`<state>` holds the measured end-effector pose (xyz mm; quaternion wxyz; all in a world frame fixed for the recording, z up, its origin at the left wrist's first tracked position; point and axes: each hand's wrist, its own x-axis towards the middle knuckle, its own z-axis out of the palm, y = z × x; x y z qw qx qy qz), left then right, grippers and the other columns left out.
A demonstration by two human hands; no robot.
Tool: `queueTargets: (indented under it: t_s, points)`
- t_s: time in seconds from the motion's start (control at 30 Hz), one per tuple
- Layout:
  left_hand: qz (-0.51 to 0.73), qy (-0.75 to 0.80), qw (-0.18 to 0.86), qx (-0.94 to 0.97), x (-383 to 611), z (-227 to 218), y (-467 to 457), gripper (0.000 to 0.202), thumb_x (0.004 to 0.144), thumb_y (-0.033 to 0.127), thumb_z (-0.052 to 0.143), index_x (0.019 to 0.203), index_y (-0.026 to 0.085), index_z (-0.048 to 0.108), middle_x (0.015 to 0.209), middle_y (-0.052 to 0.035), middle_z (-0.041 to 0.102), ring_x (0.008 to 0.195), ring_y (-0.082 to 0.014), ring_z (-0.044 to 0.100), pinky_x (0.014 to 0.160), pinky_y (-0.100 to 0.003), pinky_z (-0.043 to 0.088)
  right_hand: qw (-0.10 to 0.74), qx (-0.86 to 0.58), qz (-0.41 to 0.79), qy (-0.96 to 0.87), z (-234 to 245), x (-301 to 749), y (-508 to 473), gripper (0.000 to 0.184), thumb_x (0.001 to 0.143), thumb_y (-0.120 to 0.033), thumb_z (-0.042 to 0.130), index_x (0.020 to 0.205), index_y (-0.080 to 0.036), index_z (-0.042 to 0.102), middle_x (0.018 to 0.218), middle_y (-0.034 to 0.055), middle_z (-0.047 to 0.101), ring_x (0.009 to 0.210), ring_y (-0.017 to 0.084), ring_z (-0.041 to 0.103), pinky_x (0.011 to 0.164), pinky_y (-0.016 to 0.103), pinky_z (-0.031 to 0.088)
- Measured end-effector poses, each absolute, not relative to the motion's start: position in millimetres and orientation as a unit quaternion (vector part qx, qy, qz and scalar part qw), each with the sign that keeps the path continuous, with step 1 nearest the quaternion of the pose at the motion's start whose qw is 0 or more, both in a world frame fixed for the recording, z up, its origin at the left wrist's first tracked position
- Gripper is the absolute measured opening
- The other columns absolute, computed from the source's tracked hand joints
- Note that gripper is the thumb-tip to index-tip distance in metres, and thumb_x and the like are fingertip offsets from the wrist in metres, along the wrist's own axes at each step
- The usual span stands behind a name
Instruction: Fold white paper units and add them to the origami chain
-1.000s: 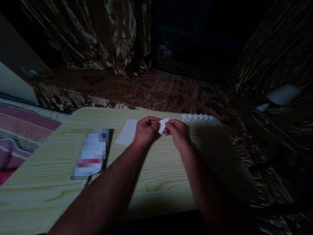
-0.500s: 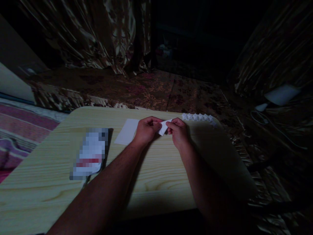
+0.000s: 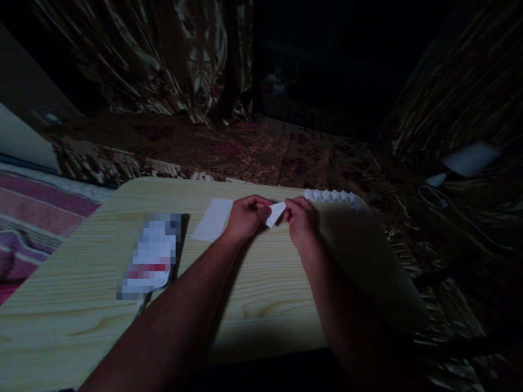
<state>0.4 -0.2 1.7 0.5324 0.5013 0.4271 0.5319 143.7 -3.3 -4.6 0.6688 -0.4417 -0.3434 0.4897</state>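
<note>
A small folded piece of white paper (image 3: 275, 214) is held between my two hands, above the far middle of the table. Its lower end comes to a point, and a crease shows on it. My left hand (image 3: 245, 219) pinches its left side between thumb and fingers. At the paper's upper right corner, the thumb and fingers of my right hand (image 3: 301, 219) are closed. Left of my left hand lies a flat white sheet of paper (image 3: 211, 220), partly hidden behind that hand. Several small white folded paper stars (image 3: 330, 195) stand in a row beyond my right hand.
The light wood-grain table (image 3: 261, 294) has rounded corners. A blurred-out phone-like object (image 3: 153, 256) lies on its left part. Patterned brown fabric (image 3: 245, 147) borders the far edge. A striped bed cover (image 3: 32, 218) is at left; a white lamp-like object with a cord (image 3: 469, 159) is at right.
My right hand has shifted slightly right, from over the paper's face to its upper right corner, so more of the paper shows. My left hand has stayed nearly still.
</note>
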Motion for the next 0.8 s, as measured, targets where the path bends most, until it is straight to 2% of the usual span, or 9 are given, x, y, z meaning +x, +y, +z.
queueTargets:
  t_s: [0.1, 0.17, 0.3, 0.4, 0.53, 0.67, 0.8]
  points:
    - [0.541, 0.446, 0.516, 0.492, -3, 0, 2, 0.023, 0.060, 0.027, 0.074, 0.078, 0.013, 0.070, 0.066, -0.0040, 0.067, 0.053, -0.0122, 0.056, 0.051, -0.023, 0.043, 0.704, -0.430, 0.482, -0.295, -6, 151, 1, 0.021, 0.068, -0.031, 0.065, 0.070, -0.020, 0.048, 0.055, -0.0070, 0.052, 0.043, 0.006, 0.043, 0.041, 0.020, 0.031]
    - [0.551, 0.451, 0.510, 0.482, -5, -2, 3, 0.024, 0.060, 0.027, 0.074, 0.079, 0.013, 0.070, 0.065, -0.0034, 0.066, 0.053, -0.0117, 0.056, 0.052, -0.023, 0.043, 0.693, -0.437, 0.487, -0.302, -6, 154, 1, 0.019, 0.069, -0.033, 0.065, 0.072, -0.019, 0.051, 0.059, -0.0058, 0.055, 0.044, 0.006, 0.044, 0.040, 0.020, 0.032]
    - [0.559, 0.442, 0.514, 0.478, -4, -3, 4, 0.024, 0.060, 0.027, 0.074, 0.080, 0.013, 0.070, 0.065, -0.0030, 0.066, 0.052, -0.0112, 0.055, 0.052, -0.023, 0.042, 0.613, -0.458, 0.504, -0.400, -4, 147, -6, 0.025, 0.070, -0.039, 0.066, 0.079, -0.017, 0.060, 0.065, -0.0015, 0.061, 0.049, 0.008, 0.051, 0.041, 0.020, 0.035]
    - [0.561, 0.434, 0.511, 0.486, -3, -2, 2, 0.024, 0.061, 0.027, 0.073, 0.080, 0.013, 0.070, 0.065, -0.0030, 0.066, 0.053, -0.0113, 0.055, 0.053, -0.023, 0.043, 0.568, -0.481, 0.490, -0.454, -4, 139, -10, 0.027, 0.069, -0.041, 0.067, 0.075, -0.016, 0.061, 0.058, -0.0013, 0.061, 0.048, 0.009, 0.052, 0.041, 0.019, 0.035]
    - [0.563, 0.459, 0.486, 0.485, -5, 0, 3, 0.023, 0.061, 0.026, 0.072, 0.079, 0.014, 0.070, 0.063, -0.0024, 0.065, 0.052, -0.0113, 0.055, 0.052, -0.022, 0.042, 0.587, -0.502, 0.460, -0.437, -7, 143, -7, 0.025, 0.070, -0.039, 0.065, 0.069, -0.015, 0.058, 0.057, -0.0003, 0.062, 0.046, 0.008, 0.051, 0.041, 0.019, 0.036]
    - [0.592, 0.485, 0.461, 0.450, -10, 3, 6, 0.022, 0.057, 0.024, 0.072, 0.077, 0.014, 0.071, 0.061, -0.0011, 0.063, 0.052, -0.0107, 0.053, 0.052, -0.022, 0.041, 0.631, -0.512, 0.431, -0.393, -6, 152, -3, 0.021, 0.070, -0.036, 0.064, 0.070, -0.016, 0.057, 0.055, -0.0028, 0.059, 0.044, 0.007, 0.048, 0.041, 0.019, 0.036]
    - [0.590, 0.475, 0.471, 0.453, -8, 3, 5, 0.022, 0.058, 0.025, 0.072, 0.078, 0.014, 0.071, 0.061, -0.0008, 0.063, 0.053, -0.0110, 0.054, 0.053, -0.022, 0.042, 0.577, -0.504, 0.477, -0.431, -1, 145, -8, 0.027, 0.070, -0.042, 0.064, 0.072, -0.016, 0.059, 0.063, 0.0005, 0.064, 0.049, 0.009, 0.054, 0.038, 0.019, 0.034]
